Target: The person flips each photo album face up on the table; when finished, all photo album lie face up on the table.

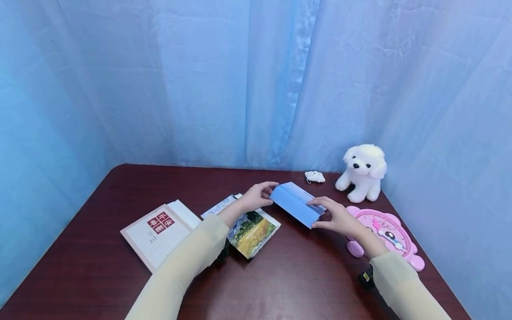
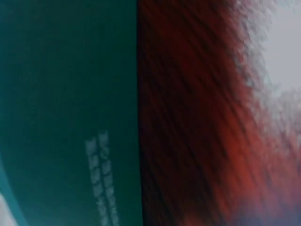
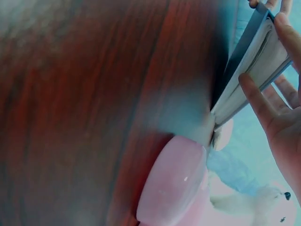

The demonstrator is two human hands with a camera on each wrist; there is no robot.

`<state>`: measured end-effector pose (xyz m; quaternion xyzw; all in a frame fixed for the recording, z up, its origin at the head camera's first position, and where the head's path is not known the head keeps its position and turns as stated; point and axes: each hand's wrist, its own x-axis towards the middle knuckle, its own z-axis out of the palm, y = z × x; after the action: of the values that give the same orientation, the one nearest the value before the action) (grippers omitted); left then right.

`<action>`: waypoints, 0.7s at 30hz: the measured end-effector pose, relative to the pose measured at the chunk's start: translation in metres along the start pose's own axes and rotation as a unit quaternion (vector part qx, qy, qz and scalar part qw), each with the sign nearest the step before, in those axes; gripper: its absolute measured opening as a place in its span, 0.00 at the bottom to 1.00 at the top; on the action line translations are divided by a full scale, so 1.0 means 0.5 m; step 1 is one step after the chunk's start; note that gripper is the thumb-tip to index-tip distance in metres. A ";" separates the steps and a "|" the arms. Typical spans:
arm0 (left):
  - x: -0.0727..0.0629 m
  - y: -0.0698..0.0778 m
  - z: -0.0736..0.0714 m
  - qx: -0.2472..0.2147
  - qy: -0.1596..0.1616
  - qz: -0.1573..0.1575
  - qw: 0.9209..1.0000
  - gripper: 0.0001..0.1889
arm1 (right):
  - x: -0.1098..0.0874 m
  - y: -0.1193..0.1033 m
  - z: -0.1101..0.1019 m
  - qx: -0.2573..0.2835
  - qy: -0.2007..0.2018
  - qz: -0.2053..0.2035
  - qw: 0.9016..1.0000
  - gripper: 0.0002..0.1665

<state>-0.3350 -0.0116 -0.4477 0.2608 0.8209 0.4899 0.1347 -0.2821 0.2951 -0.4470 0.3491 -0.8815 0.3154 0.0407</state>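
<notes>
A blue book [image 1: 295,205] is held tilted above the dark red-brown table between both hands. My left hand [image 1: 257,197] pinches its left corner, thumb on the near side. On the right, my right hand [image 1: 338,218] grips the other end, fingers over the cover and thumb at the near edge. In the right wrist view, the thumb touches the edge of the book's pages [image 3: 256,61]. Beneath my left forearm lies a book with a painted landscape cover [image 1: 256,233]. A dark green surface [image 2: 70,84] with pale lettering fills the left wrist view's left half.
A pale book with a red square print [image 1: 160,233] lies at the left. To the right are a pink bear-shaped clock [image 1: 382,226] and a white plush dog [image 1: 362,171]. Near the back edge lies a small white plush [image 1: 314,177]. Blue curtains [image 1: 200,89] surround the table.
</notes>
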 end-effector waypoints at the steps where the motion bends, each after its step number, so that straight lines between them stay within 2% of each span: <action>1: -0.001 0.000 0.000 0.002 -0.002 -0.002 1.000 0.30 | 0.001 0.000 0.001 -0.008 -0.001 0.000 1.000 0.37; 6: -0.001 -0.008 -0.002 -0.004 -0.007 -0.010 1.000 0.31 | 0.008 -0.003 0.007 -0.050 -0.009 -0.001 0.999 0.37; 13: -0.005 -0.010 -0.002 -0.012 -0.041 -0.012 0.999 0.36 | 0.008 -0.007 0.017 -0.042 -0.026 0.015 0.999 0.37; 21: -0.011 -0.011 0.001 -0.028 -0.039 -0.016 0.999 0.38 | 0.015 -0.006 0.025 -0.084 -0.033 0.010 0.996 0.37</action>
<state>-0.3320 -0.0166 -0.4529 0.2626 0.8052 0.4996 0.1821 -0.2840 0.2818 -0.4530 0.3462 -0.9091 0.2285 0.0378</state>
